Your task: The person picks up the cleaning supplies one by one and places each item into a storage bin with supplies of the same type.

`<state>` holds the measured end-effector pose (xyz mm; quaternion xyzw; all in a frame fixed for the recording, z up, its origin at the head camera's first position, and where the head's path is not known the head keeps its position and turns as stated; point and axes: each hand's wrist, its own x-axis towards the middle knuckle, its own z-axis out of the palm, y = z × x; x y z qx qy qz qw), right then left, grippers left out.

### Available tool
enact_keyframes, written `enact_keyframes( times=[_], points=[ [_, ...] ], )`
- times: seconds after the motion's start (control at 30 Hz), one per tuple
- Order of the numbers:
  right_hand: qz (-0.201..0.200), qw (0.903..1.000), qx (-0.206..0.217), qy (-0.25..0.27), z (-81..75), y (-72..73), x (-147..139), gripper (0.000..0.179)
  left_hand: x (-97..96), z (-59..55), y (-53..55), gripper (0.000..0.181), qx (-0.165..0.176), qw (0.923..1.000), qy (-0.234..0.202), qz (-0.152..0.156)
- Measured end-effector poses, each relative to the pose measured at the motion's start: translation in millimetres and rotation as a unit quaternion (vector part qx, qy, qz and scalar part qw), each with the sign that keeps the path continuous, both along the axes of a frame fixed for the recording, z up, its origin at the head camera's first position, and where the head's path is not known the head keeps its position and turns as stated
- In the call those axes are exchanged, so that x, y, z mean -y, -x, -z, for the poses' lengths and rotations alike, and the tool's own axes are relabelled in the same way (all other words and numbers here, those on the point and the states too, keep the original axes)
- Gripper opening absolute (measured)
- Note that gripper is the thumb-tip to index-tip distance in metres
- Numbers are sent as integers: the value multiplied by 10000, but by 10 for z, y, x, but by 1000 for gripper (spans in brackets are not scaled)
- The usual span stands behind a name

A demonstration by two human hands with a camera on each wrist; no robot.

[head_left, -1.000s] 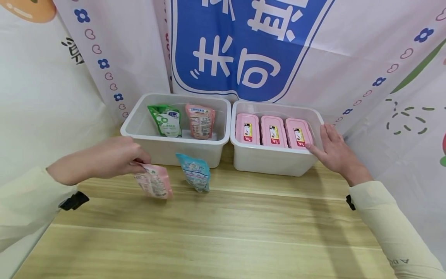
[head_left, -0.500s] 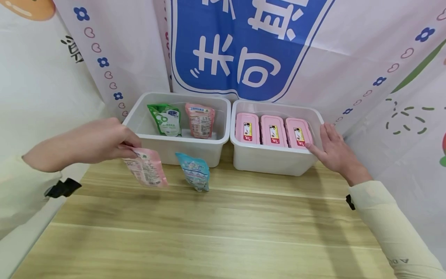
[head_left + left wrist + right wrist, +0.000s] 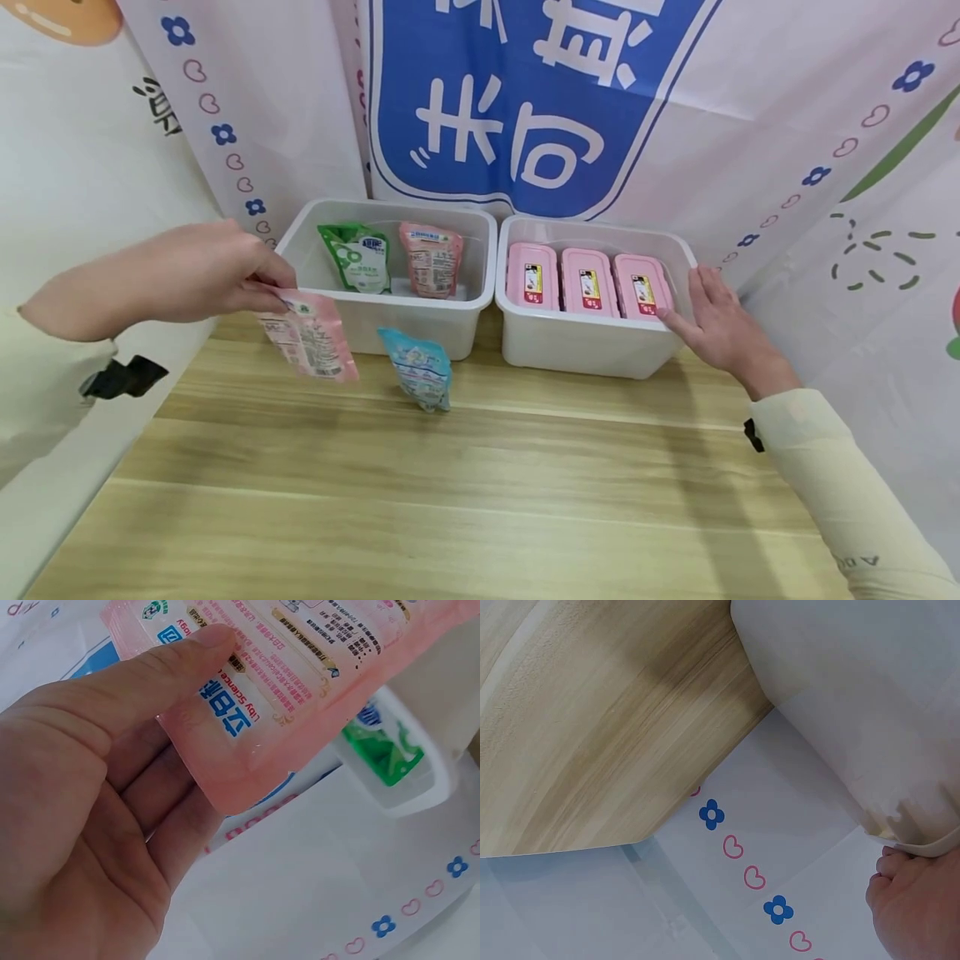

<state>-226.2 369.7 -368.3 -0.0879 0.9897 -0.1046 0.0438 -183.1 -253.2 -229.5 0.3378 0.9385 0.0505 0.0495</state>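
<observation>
My left hand [image 3: 217, 271] pinches a pink refill pouch [image 3: 311, 337] by its top corner, thumb over the printed side. In the left wrist view the printed pouch [image 3: 255, 697] fills the upper part, with the left hand [image 3: 90, 795] beside it. The pouch hangs above the table in front of the left white bin [image 3: 352, 321]. A blue pouch [image 3: 420, 371] stands tilted on the table nearby. My right hand [image 3: 723, 329] rests at the right corner of the right white bin [image 3: 585, 346], fingers extended along its side; the right wrist view shows the hand [image 3: 919, 907] at the bin's rim.
Inside the left bin are a green pouch [image 3: 362, 260] and another pink pouch [image 3: 432, 260]. The right bin holds pink lidded boxes [image 3: 590, 283] in a row. A patterned cloth [image 3: 300, 100] hangs behind the wooden table [image 3: 480, 500].
My left hand has lifted the pink pouch and shifted it slightly left, toward the left bin. The right hand, both bins and the blue pouch have stayed in place.
</observation>
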Motion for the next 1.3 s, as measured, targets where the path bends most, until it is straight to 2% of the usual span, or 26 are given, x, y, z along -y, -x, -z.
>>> enact_keyframes(
  times=[0.17,0.37,0.67,0.93,1.13,1.3],
  points=[
    [-17,10000,-47,12,14,5,-6,101,-4,-133,9,16,-150,9997,40,-173],
    [-45,10000,-62,26,14,6,-17,101,-22,-264,46,15,-290,9995,82,-136],
    [-22,10000,-76,51,9,4,-17,100,-66,-450,175,13,-348,9993,114,-48],
    [-13,10000,-53,41,17,14,-18,101,-68,-566,281,12,-733,9971,196,71],
    [-27,9999,-102,116,21,10,-28,100,-123,-622,382,7,-817,9965,162,72],
    [-55,9998,-144,139,25,5,-26,100,-163,-666,453,5,-754,9968,258,-86]
  ],
)
